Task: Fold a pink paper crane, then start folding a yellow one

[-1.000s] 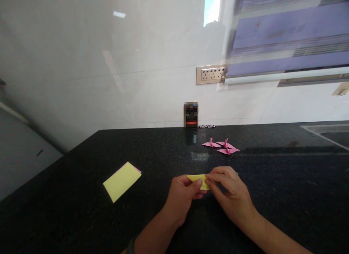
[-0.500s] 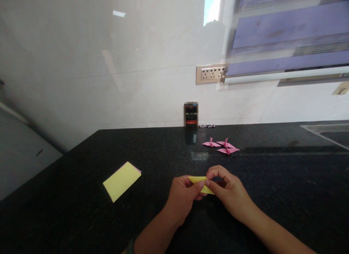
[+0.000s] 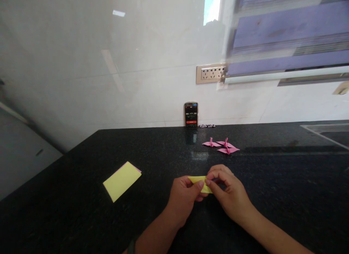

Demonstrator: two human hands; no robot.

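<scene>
A small folded yellow paper (image 3: 198, 180) is held just above the black stone counter (image 3: 81, 217), low in the middle of the view. My left hand (image 3: 183, 197) pinches its left part with thumb and fingers closed. My right hand (image 3: 230, 194) pinches its right end, fingers curled over the paper. Most of the paper is hidden between the two hands.
A stack of yellow and pink paper sheets (image 3: 121, 181) lies to the left. Three pink folded paper cranes (image 3: 221, 146) sit further back. A phone (image 3: 191, 115) showing a timer leans on the white wall under a socket strip (image 3: 211, 74). A sink edge (image 3: 324, 131) is at far right.
My right hand's fingers have shifted slightly along the yellow paper and curled in more. The left hand and the paper have barely moved.
</scene>
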